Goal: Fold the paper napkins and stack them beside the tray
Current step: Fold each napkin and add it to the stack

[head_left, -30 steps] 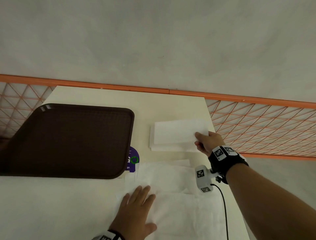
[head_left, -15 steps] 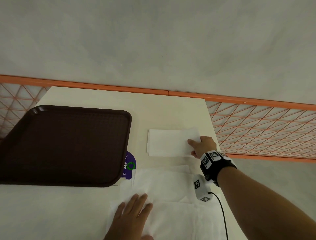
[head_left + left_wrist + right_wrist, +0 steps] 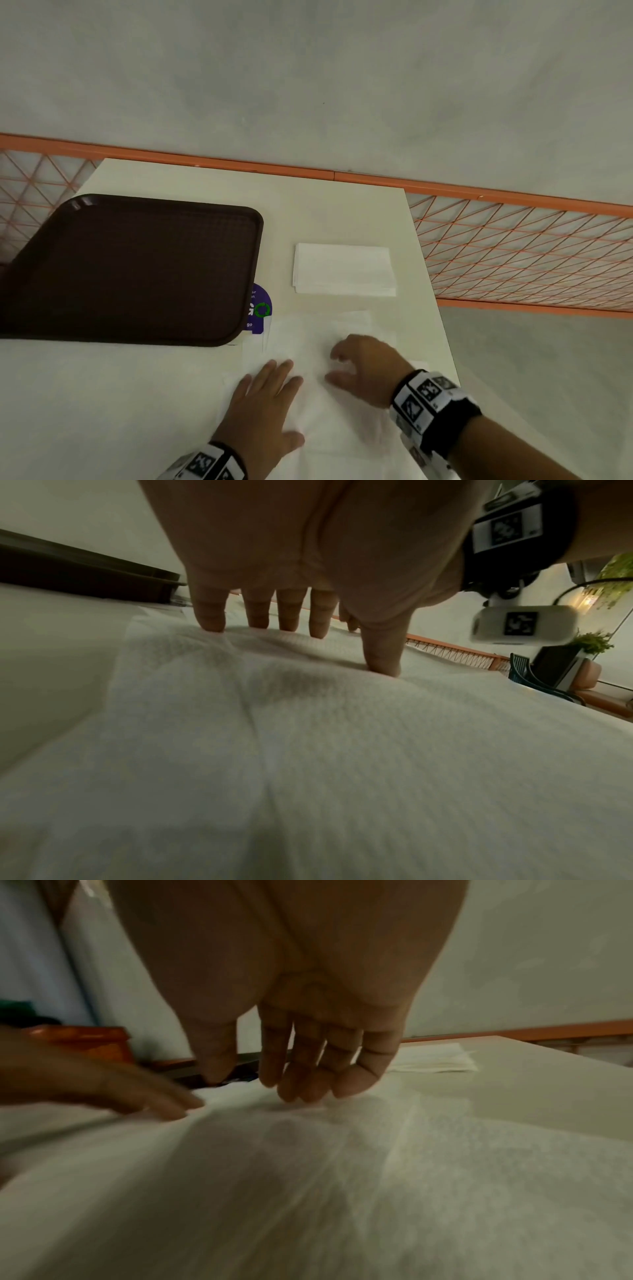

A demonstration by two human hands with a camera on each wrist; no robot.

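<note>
On the bench (image 3: pixel 171 394), near its right edge: folded stack (image 3: pixel 343 269) of white napkins, lying flat, squared, just beside the tray (image 3: pixel 130 267) with a strip of bare bench between. Nothing touching the stack.

Toward the near edge: loose napkins (image 3: pixel 301 337), unfolded, overlapping, spread from the tray's near right corner across to the right edge. Creases showing in the top sheet.

Left hand (image 3: pixel 262 409) flat on the loose napkins, fingers (image 3: pixel 209 615) straight and slightly spread, tips and thumb pressing the paper down. Holding nothing.

Right hand (image 3: pixel 368 368) just right of the left, over the same sheet, fingers (image 3: pixel 310 1074) loosely curled downward, tips at the paper; blurred, so cannot tell whether pinching it or only touching. The hands close together, not in contact.

Peeking from under the tray's near right corner: purple sticker (image 3: pixel 258 308) with a green ring, part covered by napkin edge.

Beyond the far and right edges: orange rail (image 3: pixel 479 195) with lattice, grey floor.
</note>
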